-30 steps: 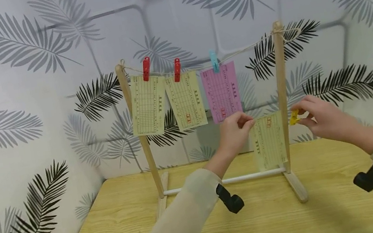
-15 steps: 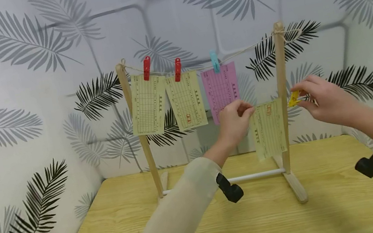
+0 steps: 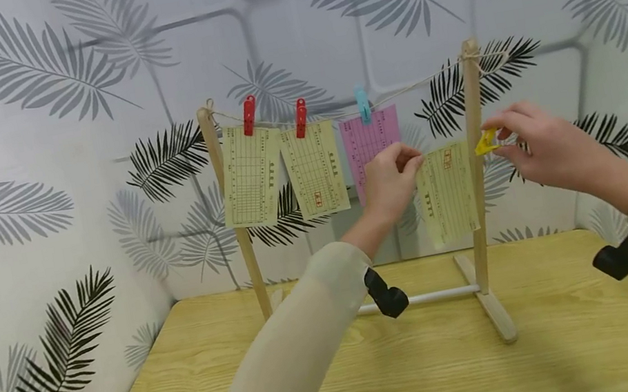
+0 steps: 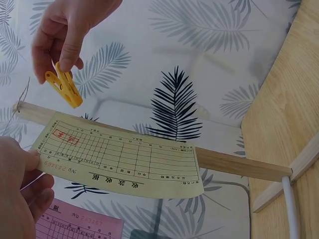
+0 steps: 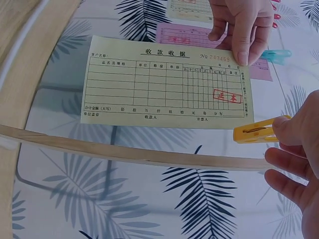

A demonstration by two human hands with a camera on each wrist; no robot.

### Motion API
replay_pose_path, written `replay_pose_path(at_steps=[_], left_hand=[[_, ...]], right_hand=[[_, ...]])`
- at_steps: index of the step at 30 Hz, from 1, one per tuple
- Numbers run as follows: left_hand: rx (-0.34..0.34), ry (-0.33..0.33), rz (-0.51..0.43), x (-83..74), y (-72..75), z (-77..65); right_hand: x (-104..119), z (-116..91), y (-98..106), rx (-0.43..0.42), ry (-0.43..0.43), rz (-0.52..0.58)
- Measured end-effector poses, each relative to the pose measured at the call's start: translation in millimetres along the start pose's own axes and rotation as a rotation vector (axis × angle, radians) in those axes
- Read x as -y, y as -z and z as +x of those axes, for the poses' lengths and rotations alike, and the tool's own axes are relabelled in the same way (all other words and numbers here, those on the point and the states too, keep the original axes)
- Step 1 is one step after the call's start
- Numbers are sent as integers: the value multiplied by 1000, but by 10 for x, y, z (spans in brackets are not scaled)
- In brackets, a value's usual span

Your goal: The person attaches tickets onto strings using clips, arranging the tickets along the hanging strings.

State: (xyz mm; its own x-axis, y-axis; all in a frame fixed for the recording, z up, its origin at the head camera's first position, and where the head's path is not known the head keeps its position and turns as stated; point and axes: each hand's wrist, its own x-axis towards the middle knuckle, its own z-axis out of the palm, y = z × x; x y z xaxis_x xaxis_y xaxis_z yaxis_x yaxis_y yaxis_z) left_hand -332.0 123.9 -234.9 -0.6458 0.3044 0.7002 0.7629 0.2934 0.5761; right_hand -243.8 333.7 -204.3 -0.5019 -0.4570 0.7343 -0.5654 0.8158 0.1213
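Observation:
My left hand [image 3: 389,183] pinches a yellow-green receipt slip [image 3: 448,193] by its upper left corner, below the string and just left of the right post. Printed rows and a red stamp show on the slip in the right wrist view. Between thumb and fingers, my right hand [image 3: 545,145] holds a yellow clothespin [image 3: 487,141] beside the right post; it is apart from the slip. A pink slip [image 3: 369,134] hangs behind my left hand from a light blue clothespin [image 3: 363,105]. Two yellow-green slips [image 3: 251,179] hang farther left from red clothespins [image 3: 249,116].
A thin string [image 3: 417,86] runs between the left wooden post [image 3: 241,237] and right wooden post [image 3: 472,119]. A white rod [image 3: 439,296] joins them low down. The stand rests on a wood-grain table [image 3: 433,371], before a leaf-patterned wall covering [image 3: 108,246].
Both hands have risen toward the string, the left carrying the slip up and the right lifting the yellow clothespin. The hanging slips have stayed in place.

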Motion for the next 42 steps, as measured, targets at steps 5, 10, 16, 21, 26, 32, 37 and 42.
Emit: replay_pose_path(at_steps=[5,10,16,21,26,32,37,42], left_hand=[[-8,-22,44,-46,44,93],[-38,-36,89,-86,95,177],[-17,-44,163,-178,137,326],[-30,-46,195,-229,148,402],[-54,-14,194,-241,156,467],[-69,-14,212,-278,192,547],[-67,-9,228,-307,214,583],[-63,25,241,-322,181,586]], right_hand=[[-17,115,77,-41,37,-9],[-42,237,120,-80,44,-6],[-54,373,202,-119,13,-13],[-59,474,263,-121,-18,-12],[-56,597,307,-85,-43,-9],[-19,779,358,-46,-164,15],[-5,902,388,-46,-256,10],[-23,1004,381,-50,-269,-23]])
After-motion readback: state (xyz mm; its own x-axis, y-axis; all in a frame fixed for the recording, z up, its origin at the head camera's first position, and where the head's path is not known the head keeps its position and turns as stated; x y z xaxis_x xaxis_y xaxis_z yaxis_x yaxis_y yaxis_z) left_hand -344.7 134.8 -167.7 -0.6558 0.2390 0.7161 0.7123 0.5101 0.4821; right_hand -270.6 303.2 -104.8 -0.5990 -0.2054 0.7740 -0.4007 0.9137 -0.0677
